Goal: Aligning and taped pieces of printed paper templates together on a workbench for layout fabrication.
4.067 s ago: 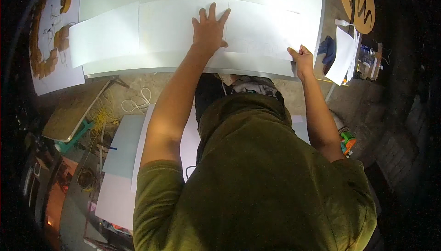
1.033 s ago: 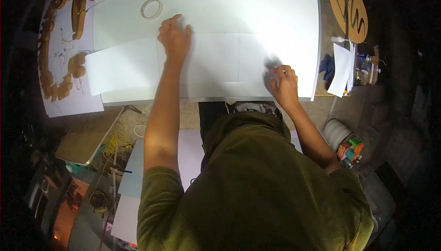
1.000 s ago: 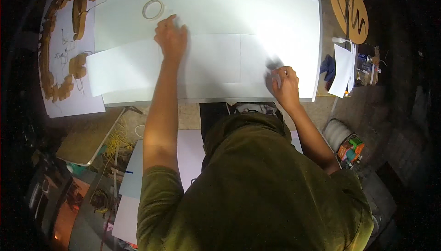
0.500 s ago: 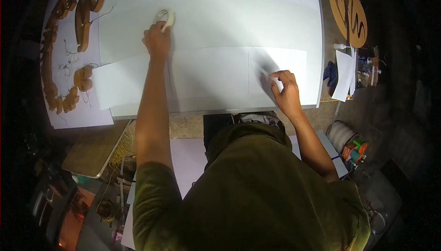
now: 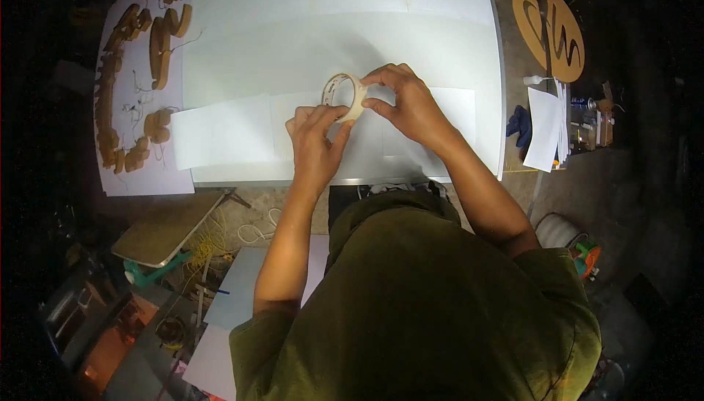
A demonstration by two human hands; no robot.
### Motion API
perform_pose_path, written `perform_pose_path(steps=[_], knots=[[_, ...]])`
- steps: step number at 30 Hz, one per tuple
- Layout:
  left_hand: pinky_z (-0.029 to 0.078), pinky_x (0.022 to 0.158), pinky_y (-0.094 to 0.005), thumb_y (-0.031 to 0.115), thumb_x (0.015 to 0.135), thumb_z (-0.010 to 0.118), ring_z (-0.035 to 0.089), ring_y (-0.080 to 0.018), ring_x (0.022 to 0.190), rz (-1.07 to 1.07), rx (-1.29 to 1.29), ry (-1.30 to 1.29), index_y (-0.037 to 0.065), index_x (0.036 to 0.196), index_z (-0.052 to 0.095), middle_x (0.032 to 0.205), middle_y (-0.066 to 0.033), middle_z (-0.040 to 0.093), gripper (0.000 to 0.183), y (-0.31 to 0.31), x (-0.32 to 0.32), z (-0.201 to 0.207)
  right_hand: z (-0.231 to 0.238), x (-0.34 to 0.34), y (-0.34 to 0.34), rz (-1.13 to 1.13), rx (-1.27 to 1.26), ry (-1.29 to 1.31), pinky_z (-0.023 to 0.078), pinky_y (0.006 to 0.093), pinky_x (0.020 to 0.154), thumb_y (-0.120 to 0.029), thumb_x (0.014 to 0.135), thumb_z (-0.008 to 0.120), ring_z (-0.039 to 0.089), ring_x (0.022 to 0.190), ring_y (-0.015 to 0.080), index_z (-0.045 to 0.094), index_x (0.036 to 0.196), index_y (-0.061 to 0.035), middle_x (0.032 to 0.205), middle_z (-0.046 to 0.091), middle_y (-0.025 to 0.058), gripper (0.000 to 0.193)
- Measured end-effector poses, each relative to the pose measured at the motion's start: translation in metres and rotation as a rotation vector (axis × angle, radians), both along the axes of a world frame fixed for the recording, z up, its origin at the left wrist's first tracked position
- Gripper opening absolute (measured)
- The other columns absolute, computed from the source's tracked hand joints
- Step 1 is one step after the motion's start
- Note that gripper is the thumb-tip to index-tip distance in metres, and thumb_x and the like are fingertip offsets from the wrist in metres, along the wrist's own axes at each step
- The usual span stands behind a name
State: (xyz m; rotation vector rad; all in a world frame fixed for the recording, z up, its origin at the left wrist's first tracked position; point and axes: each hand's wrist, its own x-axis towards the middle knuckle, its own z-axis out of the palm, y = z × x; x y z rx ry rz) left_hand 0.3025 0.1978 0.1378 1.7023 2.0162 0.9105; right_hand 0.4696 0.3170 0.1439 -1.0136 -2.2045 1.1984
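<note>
Above the white tabletop, a roll of cream masking tape stands on edge between my two hands. My left hand grips its lower left side, fingers reaching into the ring. On the roll's right side, my right hand has its thumb and fingertips closed against the tape's outer face; whether it has lifted the tape's end is too small to tell. Beneath both hands lie white paper sheets in a row along the near part of the table, partly in shadow.
On a white board at the left lie several brown curved letter-like pieces with thin wires. To the right are a round tan sign, a white bottle, loose paper and a dark blue cloth. Yellow cord hangs below the table.
My left hand has brought the tape roll nearer and to the right. My right hand has moved up and left from the paper's right part to meet the roll.
</note>
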Motion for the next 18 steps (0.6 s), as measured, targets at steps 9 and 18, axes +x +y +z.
perform_pose_path(steps=[9, 18], knots=[[0.032, 0.089, -0.0355, 0.021, 0.087, 0.071, 0.056, -0.0242, 0.092, -0.052, 0.079, 0.027, 0.003, 0.092, 0.067, 0.092, -0.0070, 0.068, 0.019, -0.001, 0.041, 0.010, 0.004, 0.046, 0.010, -0.096, -0.200, 0.053, 0.047, 0.0290, 0.074, -0.007, 0.088, 0.069, 0.057, 0.083, 0.0137, 0.068, 0.095, -0.0044, 0.093, 0.067, 0.0044, 0.007], [0.030, 0.077, -0.0370, 0.036, 0.089, 0.067, 0.050, -0.0242, 0.066, 0.049, -0.184, 0.259, 0.007, 0.074, 0.065, 0.064, -0.0063, 0.058, 0.033, 0.015, 0.040, 0.037, -0.013, 0.092, 0.000, -0.406, -0.220, 0.342, 0.045, 0.0280, 0.071, -0.013, 0.090, 0.068, 0.057, 0.080, 0.0119, 0.065, 0.092, -0.0030, 0.086, 0.068, 0.0032, 0.010]])
